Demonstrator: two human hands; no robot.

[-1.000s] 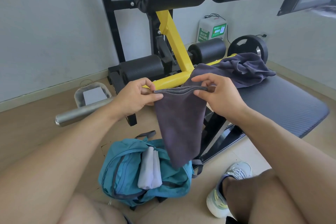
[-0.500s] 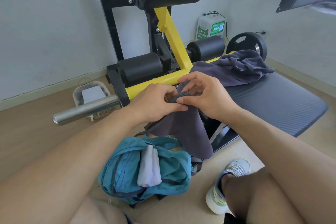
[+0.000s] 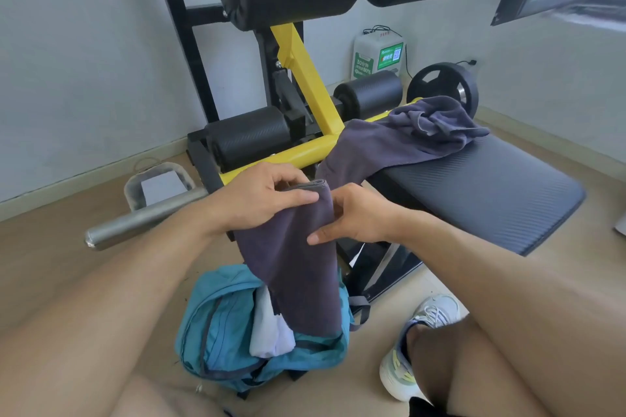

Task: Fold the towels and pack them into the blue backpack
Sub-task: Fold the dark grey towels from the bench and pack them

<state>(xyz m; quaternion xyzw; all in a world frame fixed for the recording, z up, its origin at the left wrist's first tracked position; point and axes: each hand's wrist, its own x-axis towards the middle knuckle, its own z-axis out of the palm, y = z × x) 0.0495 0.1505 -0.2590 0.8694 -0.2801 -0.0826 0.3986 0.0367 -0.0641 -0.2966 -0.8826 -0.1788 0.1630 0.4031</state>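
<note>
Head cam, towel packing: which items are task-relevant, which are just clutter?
Job:
held dark towel, gripped by left hand, right hand against it
crumpled towel on bench pad
blue backpack
white towel inside

Lying about:
weight plate
steel bar
green-label box
</note>
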